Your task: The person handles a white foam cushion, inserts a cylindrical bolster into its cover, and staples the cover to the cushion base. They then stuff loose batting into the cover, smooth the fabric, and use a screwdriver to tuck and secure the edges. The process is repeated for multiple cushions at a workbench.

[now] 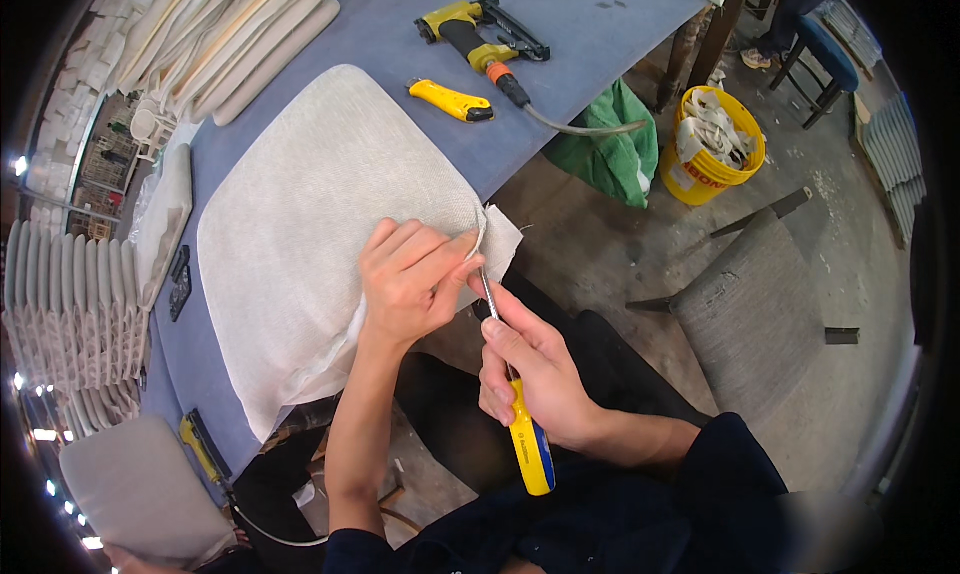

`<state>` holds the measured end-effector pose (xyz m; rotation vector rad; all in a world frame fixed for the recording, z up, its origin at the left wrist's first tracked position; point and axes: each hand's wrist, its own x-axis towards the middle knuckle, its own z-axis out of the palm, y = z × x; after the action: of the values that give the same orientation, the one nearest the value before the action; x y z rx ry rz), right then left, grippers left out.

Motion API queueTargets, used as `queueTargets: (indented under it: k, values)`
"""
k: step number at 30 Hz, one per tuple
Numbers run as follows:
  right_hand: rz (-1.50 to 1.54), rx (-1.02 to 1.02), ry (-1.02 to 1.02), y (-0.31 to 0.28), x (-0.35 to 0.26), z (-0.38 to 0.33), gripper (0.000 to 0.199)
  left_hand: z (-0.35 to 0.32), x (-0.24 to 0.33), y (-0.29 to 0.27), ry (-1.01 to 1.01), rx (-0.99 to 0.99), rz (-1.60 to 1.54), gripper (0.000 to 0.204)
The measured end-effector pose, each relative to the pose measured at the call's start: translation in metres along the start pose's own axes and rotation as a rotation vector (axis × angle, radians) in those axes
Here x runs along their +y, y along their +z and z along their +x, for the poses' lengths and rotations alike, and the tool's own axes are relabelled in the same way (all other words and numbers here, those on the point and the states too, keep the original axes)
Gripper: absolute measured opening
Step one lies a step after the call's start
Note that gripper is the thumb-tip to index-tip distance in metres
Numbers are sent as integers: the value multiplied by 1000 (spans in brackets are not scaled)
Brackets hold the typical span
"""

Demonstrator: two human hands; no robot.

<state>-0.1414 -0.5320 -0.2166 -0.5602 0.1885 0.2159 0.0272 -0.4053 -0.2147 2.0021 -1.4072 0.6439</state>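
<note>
A light grey fabric-covered seat cushion (pixel 310 174) lies on the blue-grey table top, its near right corner reaching past the table's edge. At that corner my left hand (pixel 412 279) has its fingers closed on the cover's fabric edge, where a loose flap (pixel 505 234) sticks out. My right hand (pixel 545 374) is wrapped round a screwdriver (pixel 530 444) with a yellow and blue handle. Its metal shaft points up to the corner, close to my left fingertips; the tip is hidden there. Beyond the cushion lie a yellow utility knife (pixel 450 100) and a yellow and black staple gun (pixel 480 39).
A hose (pixel 590 129) runs from the staple gun over the table's edge. Stacked cushions (pixel 220 44) stand at the far left. On the right are a green sack (pixel 615 144), a yellow bucket (pixel 715 179) of scraps and a grey chair (pixel 750 314). Another staple gun (pixel 205 449) lies lower left.
</note>
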Motion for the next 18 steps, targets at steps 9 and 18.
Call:
queueTargets:
  k: [9, 18]
  values:
    - [-28, -23, -27, -5, 1, -1, 50, 32, -12, -37, -137, -209, 45, 20]
    - [219, -33, 216, 5, -45, -4, 46, 34, -28, -17, -245, -431, 285, 44]
